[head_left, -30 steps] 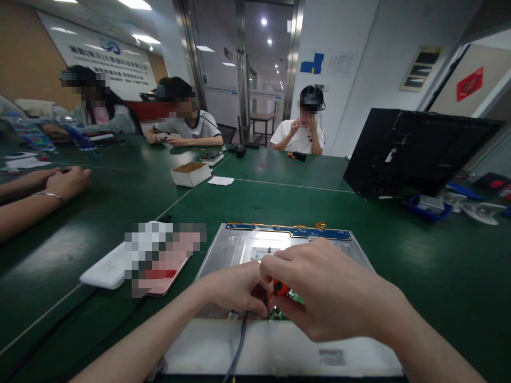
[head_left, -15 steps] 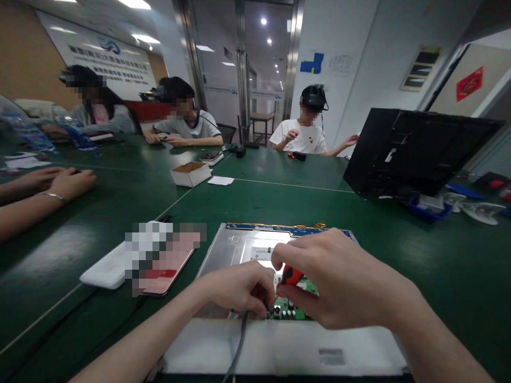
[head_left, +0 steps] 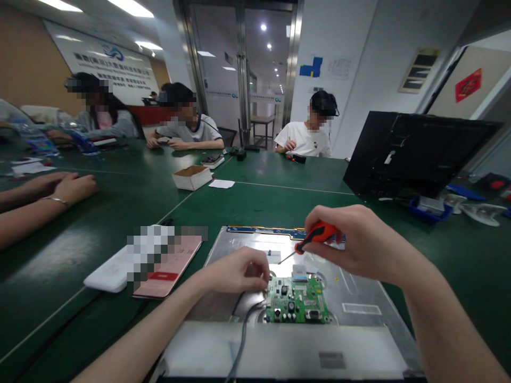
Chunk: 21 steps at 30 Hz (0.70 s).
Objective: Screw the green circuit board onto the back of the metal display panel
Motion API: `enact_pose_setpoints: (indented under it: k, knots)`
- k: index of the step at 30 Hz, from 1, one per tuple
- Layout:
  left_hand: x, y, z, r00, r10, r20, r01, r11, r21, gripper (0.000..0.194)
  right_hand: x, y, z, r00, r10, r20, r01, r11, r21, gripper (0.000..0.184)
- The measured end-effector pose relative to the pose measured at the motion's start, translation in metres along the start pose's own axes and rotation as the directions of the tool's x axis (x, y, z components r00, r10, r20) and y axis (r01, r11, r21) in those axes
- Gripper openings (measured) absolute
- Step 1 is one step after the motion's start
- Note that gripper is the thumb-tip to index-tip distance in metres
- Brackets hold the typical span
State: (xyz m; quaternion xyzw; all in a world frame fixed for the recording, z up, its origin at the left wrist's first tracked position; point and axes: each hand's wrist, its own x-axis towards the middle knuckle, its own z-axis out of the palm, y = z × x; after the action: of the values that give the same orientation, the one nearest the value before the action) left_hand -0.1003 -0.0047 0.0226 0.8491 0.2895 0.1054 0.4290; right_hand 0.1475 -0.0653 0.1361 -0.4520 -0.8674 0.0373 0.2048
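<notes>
The right hand point(head_left: 363, 244) clasps the screwdriver point(head_left: 320, 234); what the left hand point(head_left: 239, 270) grips is unclear. The circuit board point(head_left: 300, 299) seems light, stiff, fragile, best held by its edges.

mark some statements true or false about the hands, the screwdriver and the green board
1. The right hand holds the screwdriver. True.
2. The green circuit board lies on the white power bank. False: it lies on the metal panel.
3. The left hand is at the board's left edge. True.
4. The screwdriver's handle is plain blue. False: it is red and black.
5. The pink phone lies left of the panel. True.
</notes>
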Motion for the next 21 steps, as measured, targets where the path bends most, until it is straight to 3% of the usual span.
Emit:
enact_pose_setpoints:
  k: [2, 5, 7, 10, 14, 21]
  knots:
    - [0.001, -0.006, -0.002, 0.985, -0.052, -0.163, 0.072, 0.991, 0.116, 0.012, -0.001, 0.016, 0.003, 0.993, 0.093, -0.067, -0.092, 0.996, 0.023, 0.019]
    - [0.003, -0.018, 0.002, 0.911, -0.080, -0.404, 0.158, 0.974, 0.163, 0.024, -0.008, 0.045, 0.022, 0.967, 0.219, -0.128, -0.215, 0.976, 0.041, 0.021]
    - [0.002, -0.026, 0.009, 0.874, -0.058, -0.483, 0.171, 0.966, 0.193, 0.034, -0.019, 0.063, 0.044, 0.950, 0.291, -0.116, -0.271, 0.949, 0.163, 0.018]
    - [0.001, -0.034, 0.021, 0.867, -0.023, -0.497, 0.199, 0.932, 0.304, 0.039, -0.046, 0.085, 0.080, 0.911, 0.397, -0.114, -0.329, 0.863, 0.383, 0.014]
    - [0.001, -0.038, 0.027, 0.899, 0.009, -0.438, 0.202, 0.878, 0.433, 0.041, -0.081, 0.102, 0.116, 0.831, 0.554, -0.043, -0.420, 0.678, 0.603, 0.025]
    - [0.003, -0.043, 0.022, 0.918, -0.012, -0.397, 0.234, 0.825, 0.515, 0.038, -0.091, 0.109, 0.134, 0.806, 0.590, -0.046, -0.424, 0.631, 0.650, 0.036]
